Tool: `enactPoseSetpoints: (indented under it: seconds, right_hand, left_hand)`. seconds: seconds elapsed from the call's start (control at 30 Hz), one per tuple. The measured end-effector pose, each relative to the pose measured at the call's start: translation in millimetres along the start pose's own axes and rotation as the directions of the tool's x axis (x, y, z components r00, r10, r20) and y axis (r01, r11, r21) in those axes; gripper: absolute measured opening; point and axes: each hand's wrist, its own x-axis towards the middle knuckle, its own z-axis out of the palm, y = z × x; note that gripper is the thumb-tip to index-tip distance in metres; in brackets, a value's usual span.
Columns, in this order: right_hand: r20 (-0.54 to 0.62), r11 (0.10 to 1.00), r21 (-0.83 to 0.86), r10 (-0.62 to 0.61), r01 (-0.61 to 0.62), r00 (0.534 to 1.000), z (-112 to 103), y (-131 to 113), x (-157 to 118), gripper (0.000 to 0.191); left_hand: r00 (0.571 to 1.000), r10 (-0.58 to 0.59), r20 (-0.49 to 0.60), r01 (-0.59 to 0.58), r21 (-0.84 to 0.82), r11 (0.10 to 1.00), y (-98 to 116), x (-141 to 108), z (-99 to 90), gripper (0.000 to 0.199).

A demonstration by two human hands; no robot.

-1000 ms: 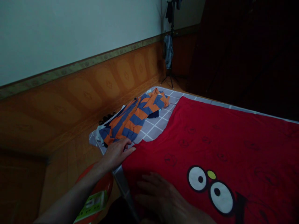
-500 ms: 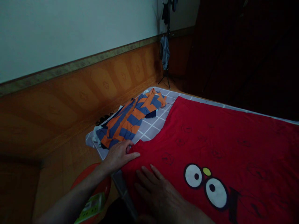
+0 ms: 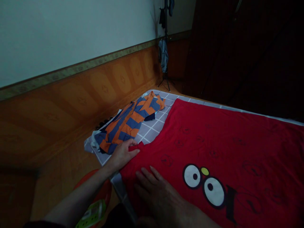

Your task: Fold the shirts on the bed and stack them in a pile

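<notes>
A red shirt with large cartoon eyes and faint dark prints lies spread over a bed with a grey-and-white checked sheet. At the shirt's near left edge, my left hand is closed, with a bit of red cloth between thumb and fingers. My right hand rests flat on the fabric just below it, fingers stretched out and slightly apart. Beyond my left hand lies a heap of orange-and-blue patterned clothing, with darker and pale cloth under it.
On the floor left of the bed stands an orange-red basin with a green plastic item by it, partly behind my left forearm. A black stand holding clothes is in the far corner. Orange panelling lines the left wall.
The view has shifted slightly, so the scene sits a little further left. A fold of red cloth shows more clearly between my left thumb and fingers. My right hand stays flat on the shirt.
</notes>
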Motion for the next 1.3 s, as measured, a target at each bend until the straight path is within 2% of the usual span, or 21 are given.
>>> enactPoseSetpoints:
  seconds: [0.13,0.27,0.37,0.47,0.53,0.63,0.73,0.8,0.87,0.97,1.07,1.13,1.23,1.3]
  right_hand:
    - [-0.046,0.997,-0.038,0.069,-0.07,0.997,-2,-1,1,0.073]
    - [-0.035,0.995,-0.054,0.086,-0.088,0.996,2,2,3,0.074]
    - [-0.033,0.994,-0.052,0.094,-0.095,0.995,7,5,5,0.077]
    - [-0.052,0.996,-0.038,0.073,-0.075,0.996,11,10,3,0.081]
    - [-0.048,0.998,-0.021,0.066,-0.067,0.997,12,13,-1,0.08]
    - [-0.053,0.994,0.002,0.107,-0.107,0.993,6,13,-7,0.076]
    - [-0.147,0.984,0.049,0.177,-0.171,0.973,-4,9,-9,0.062]
    - [-0.243,0.967,0.139,0.241,-0.212,0.94,-10,7,-7,0.057]
    - [-0.317,0.923,0.294,0.339,-0.248,0.886,-14,7,-3,0.052]
    - [-0.328,0.826,0.507,0.448,-0.244,0.832,-18,11,1,0.042]
    - [-0.299,0.8,0.548,0.46,-0.244,0.836,-18,16,2,0.036]
    - [-0.27,0.819,0.504,0.452,-0.275,0.85,-16,20,2,0.043]
    - [-0.243,0.866,0.404,0.41,-0.293,0.879,-13,21,1,0.058]
    - [-0.22,0.887,0.353,0.389,-0.299,0.894,-13,20,2,0.061]
  left_hand:
    - [0.999,0.03,-0.033,-0.024,0.16,0.987,11,-5,-0.2,0.003]
    - [0.996,0.091,0.005,-0.089,0.243,0.966,24,-15,-1.9,0.006]
    - [0.967,0.2,0.159,-0.237,0.262,0.936,37,-27,-4.5,0.017]
    - [0.897,0.281,0.341,-0.367,0.221,0.903,49,-40,-7.2,0.034]
    - [0.867,0.3,0.397,-0.401,0.2,0.894,52,-48,-8.9,0.042]
    - [0.871,0.305,0.385,-0.4,0.193,0.896,49,-58,-11.3,0.051]
    - [0.882,0.309,0.357,-0.388,0.174,0.905,46,-64,-11.6,0.049]
    - [0.877,0.318,0.361,-0.388,0.139,0.911,47,-64,-10.0,0.043]
    - [0.877,0.323,0.356,-0.378,0.098,0.92,50,-63,-7.6,0.043]
    - [0.907,0.279,0.315,-0.326,0.108,0.939,52,-62,-4.6,0.039]
    - [0.93,0.193,0.314,-0.266,0.209,0.941,45,-64,-2.7,0.037]
    - [0.932,0.154,0.329,-0.249,0.27,0.93,37,-67,-1.2,0.039]
    - [0.925,0.136,0.354,-0.253,0.308,0.917,28,-71,2.2,0.029]
    - [0.919,0.139,0.369,-0.263,0.309,0.914,25,-72,4.5,0.023]
